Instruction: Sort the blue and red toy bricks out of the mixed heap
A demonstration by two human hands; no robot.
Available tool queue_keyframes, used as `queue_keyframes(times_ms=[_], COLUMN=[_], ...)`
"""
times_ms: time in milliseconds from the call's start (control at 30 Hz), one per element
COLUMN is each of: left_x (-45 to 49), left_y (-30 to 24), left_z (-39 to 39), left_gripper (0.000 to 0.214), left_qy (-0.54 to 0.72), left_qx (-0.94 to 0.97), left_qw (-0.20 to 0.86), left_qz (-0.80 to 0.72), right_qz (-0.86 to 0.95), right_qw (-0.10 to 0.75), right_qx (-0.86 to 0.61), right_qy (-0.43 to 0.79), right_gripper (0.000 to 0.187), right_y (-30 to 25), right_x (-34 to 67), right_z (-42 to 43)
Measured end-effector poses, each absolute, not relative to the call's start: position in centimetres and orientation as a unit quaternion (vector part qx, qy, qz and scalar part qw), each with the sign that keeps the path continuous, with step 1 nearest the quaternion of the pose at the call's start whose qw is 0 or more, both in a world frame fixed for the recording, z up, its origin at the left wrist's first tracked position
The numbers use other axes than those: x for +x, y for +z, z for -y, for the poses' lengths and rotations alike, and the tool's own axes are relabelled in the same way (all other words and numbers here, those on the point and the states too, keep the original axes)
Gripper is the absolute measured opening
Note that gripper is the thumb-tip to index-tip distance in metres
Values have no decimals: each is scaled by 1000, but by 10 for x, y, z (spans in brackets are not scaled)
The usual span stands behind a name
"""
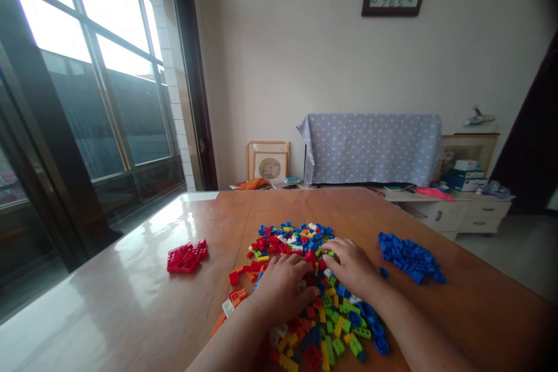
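Note:
A loose heap of mixed toy building bricks spreads over the middle of the table in red, blue, green, yellow, orange and white. My left hand rests palm down on the heap, its thumb apart from its bent fingers. To its right, my right hand reaches into the heap's upper right side, thumb and fingers apart around a green brick. No brick is plainly held in either hand. The bricks under both palms are hidden.
A small pile of red bricks lies on the left of the wooden table. On the right sits a pile of blue bricks, with one blue piece beside it. A white cabinet stands behind.

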State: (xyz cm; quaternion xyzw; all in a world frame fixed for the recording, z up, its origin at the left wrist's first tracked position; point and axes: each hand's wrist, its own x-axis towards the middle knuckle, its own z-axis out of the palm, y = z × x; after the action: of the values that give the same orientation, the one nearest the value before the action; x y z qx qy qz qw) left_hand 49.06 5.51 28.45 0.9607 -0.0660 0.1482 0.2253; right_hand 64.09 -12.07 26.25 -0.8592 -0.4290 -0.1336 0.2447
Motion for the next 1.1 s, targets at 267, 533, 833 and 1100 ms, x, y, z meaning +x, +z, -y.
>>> queue_keyframes(times_ms=[267, 533, 833, 1100], left_x=[499, 491, 490, 490], left_y=[292, 299, 285, 280], left_z=[-80, -125, -155, -167], left_gripper=[31, 37, 39, 36], left_qy=[293, 413, 456, 468], left_qx=[839, 695, 611, 522], left_qw=[457, 562, 618, 679], left_qz=[-29, -174, -194, -218], right_qz=[486, 610, 671, 581], right_qw=[330, 266, 140, 95], right_qx=[-794, -743, -728, -808], right_qy=[-156, -73, -14, -39], right_gripper=[29, 47, 60, 55], right_y=[272, 302, 268, 263], right_x=[628, 547, 505, 526], right_z=[120, 108, 82, 61])
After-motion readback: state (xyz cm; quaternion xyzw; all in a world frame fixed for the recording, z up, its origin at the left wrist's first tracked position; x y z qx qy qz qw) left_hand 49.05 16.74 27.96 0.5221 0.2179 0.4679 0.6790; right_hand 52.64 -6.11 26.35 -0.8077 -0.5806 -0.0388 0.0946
